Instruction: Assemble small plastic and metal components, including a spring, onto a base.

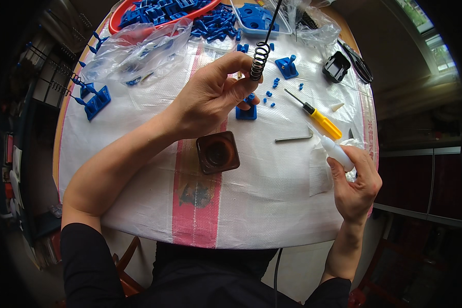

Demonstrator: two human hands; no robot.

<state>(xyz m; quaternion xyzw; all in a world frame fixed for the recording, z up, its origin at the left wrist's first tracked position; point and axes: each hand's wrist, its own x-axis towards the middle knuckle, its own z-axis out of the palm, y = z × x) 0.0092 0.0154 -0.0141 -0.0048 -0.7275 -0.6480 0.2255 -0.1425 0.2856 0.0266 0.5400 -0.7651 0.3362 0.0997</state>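
Observation:
Between the thumb and fingers of my left hand (218,92) is a black coil spring (260,60), with a long straight wire end rising from its top. A blue plastic piece (246,113) with a square base stands just below that hand, partly hidden by the fingers. My right hand (358,185) grips a small white squeeze bottle (338,154) with a pointed nozzle aimed up and to the left. The bottle is over crumpled white tissue (321,174). Close by lie an L-shaped hex key (293,138) and a yellow-handled screwdriver (321,120).
A brown square cup (232,163) sits below my left wrist. Several small blue bits (269,94) and a blue base with a peg (287,68) lie ahead. Farther off are a red basin (116,15), plastic bags (138,54), a black box (336,68) and blue pieces with springs (96,102).

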